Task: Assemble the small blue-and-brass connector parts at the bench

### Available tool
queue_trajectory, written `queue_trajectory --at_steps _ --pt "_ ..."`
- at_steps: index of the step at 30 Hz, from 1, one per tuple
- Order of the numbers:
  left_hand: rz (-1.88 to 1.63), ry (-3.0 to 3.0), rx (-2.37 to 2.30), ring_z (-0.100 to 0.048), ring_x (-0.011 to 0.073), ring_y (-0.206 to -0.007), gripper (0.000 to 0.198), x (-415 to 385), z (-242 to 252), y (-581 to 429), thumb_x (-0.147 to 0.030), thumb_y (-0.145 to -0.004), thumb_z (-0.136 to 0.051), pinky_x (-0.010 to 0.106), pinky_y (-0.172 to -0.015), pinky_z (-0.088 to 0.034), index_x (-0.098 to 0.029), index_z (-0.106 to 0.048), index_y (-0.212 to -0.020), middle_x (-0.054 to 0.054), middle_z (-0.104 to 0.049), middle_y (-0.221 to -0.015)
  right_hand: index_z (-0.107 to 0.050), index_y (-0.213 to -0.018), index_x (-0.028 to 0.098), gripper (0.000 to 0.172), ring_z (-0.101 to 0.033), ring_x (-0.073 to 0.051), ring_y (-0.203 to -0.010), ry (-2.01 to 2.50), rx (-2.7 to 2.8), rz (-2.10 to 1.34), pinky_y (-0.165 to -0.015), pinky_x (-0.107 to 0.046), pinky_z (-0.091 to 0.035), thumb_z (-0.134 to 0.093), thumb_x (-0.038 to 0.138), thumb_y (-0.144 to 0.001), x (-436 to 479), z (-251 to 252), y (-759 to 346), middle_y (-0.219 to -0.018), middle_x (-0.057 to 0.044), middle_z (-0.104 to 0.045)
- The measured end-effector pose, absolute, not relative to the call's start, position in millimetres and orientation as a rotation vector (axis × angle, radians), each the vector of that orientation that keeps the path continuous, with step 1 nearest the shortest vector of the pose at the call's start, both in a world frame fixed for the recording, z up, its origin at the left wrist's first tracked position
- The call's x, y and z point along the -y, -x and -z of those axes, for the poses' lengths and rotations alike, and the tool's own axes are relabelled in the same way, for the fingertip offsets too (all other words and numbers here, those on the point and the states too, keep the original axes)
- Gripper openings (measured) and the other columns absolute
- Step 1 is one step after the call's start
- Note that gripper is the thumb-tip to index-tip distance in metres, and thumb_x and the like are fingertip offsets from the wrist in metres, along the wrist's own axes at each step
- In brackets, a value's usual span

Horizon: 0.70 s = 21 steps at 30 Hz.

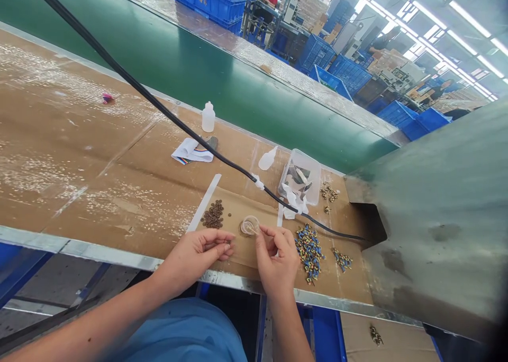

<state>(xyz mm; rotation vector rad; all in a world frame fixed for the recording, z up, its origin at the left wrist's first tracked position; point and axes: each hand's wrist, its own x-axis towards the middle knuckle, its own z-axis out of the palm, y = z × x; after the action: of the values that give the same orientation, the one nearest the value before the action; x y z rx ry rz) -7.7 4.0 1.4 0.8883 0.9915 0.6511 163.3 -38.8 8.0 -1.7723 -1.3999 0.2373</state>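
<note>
1 black cable (pixel 159 106) crossing tabletop (pixel 79 155) behind 1 clear dish (pixel 250 226); 2 dropper bottles (pixel 208 117) beyond; left hand (pixel 204 252), right hand (pixel 278 259) grips pinching closed.

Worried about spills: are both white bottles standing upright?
No, the far bottle stands, but the near bottle lies on its side.

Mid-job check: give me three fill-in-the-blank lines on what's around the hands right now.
The pile right of the right hand is brass and ___.
The small parts beyond the left hand are dark ___.
The cable crossing the bench is ___.
Missing words: blue; brown; black.
</note>
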Motion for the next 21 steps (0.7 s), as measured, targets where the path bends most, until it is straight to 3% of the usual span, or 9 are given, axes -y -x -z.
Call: queue_trajectory --at_steps 7,21 --pt "-0.668 -0.886 -0.993 -0.071 0.0182 -0.075 0.021 -4.0 -0.8 6.1 -0.021 -0.070 -0.069 0.031 -0.077 -0.057 -0.014 -0.071 -0.090 0.004 -0.077 -0.078 -0.068 -0.094 0.023 0.014 -0.048 -0.009 -0.056 1.744 1.437 -0.262 -0.056 -0.022 -0.042 -0.061 0.022 -0.082 44.5 -13.5 -164.0 -0.078 0.000 -0.057" --pt "-0.662 -0.907 -1.006 -0.072 0.0192 -0.077 0.023 -2.6 -1.1 5.9 -0.021 -0.071 -0.068 0.032 -0.078 -0.057 -0.013 -0.070 -0.092 0.005 -0.077 -0.080 -0.066 -0.081 0.020 0.009 -0.049 -0.010 -0.061 1.711 1.459 -0.225 -0.058 -0.023 -0.041 -0.057 0.021 -0.085 42.4 -15.0 -162.1 -0.076 -0.001 -0.058"
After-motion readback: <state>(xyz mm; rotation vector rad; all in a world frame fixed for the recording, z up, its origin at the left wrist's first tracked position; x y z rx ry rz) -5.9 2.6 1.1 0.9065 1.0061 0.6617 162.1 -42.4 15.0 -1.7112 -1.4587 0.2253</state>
